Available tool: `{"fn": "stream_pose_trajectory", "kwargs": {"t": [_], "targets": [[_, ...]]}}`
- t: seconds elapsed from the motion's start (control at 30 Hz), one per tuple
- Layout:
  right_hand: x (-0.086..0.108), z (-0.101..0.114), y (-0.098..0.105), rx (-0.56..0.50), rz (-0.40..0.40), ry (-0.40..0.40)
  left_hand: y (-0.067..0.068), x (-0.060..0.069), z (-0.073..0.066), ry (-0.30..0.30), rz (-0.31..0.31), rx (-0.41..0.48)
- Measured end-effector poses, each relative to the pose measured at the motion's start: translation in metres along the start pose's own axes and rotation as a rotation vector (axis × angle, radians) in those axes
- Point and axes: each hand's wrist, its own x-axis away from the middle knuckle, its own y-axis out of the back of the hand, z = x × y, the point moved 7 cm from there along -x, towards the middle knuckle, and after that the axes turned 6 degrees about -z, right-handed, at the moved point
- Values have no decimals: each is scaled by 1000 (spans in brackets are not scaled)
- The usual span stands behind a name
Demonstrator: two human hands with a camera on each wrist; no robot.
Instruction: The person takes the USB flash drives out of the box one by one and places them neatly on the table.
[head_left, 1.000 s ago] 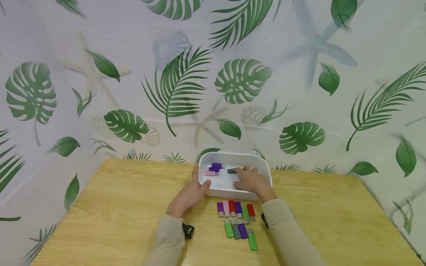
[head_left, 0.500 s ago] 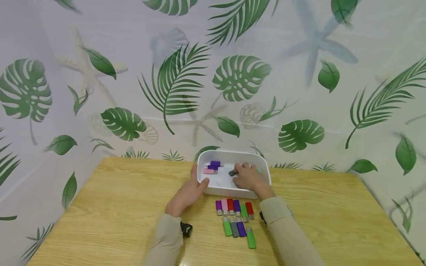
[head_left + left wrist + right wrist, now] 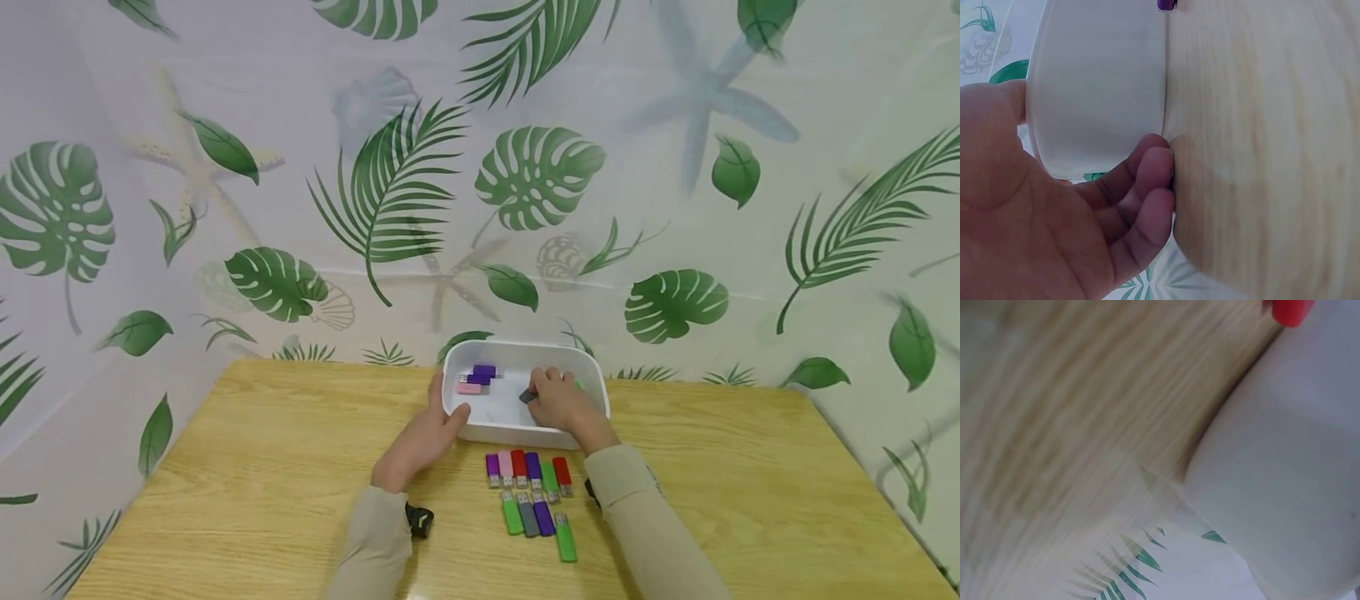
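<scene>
In the head view a white plastic bin (image 3: 495, 433) stands at the back of the table. My left hand (image 3: 420, 435) holds its left end, thumb at the near rim; in the left wrist view the fingers (image 3: 1155, 215) curl against the end wall. My right hand (image 3: 564, 404) reaches into the bin and pinches a dark grey USB stick (image 3: 527, 396). Two purple USB sticks (image 3: 484, 371) and a pink one (image 3: 469, 389) lie at the bin's left. A green one (image 3: 578, 385) shows partly behind the right hand. The right wrist view shows the bin wall (image 3: 1272, 475), not the hand.
In front of the bin, several USB sticks lie in two rows: a back row with a red one (image 3: 519, 468) and a front row with a grey one (image 3: 528, 515). A green one (image 3: 566, 538) lies nearest. A leaf-print cloth (image 3: 480, 208) hangs behind the wooden table (image 3: 262, 467).
My right hand has closed its fingers on the grey USB stick, which has turned and shifted slightly right and nearer. The left hand keeps its place at the bin.
</scene>
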Motion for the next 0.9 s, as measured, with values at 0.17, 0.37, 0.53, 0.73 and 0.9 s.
{"fn": "stream_pose_trajectory", "kwargs": {"t": [0.17,0.37,0.53,0.73,0.9], "targets": [[1,0,-1,1,-1,-6,0,0,-2,-12,-6,13],[2,0,-4,15,16,-19,-1,0,-1,-7,-4,16],[2,2,-4,38,33,-3,-1,0,1,1,0,15],[0,1,-3,-40,36,-10,0,0,1,8,-1,13],[0,0,-5,-135,58,-14,-1,0,1,9,3,11]]}}
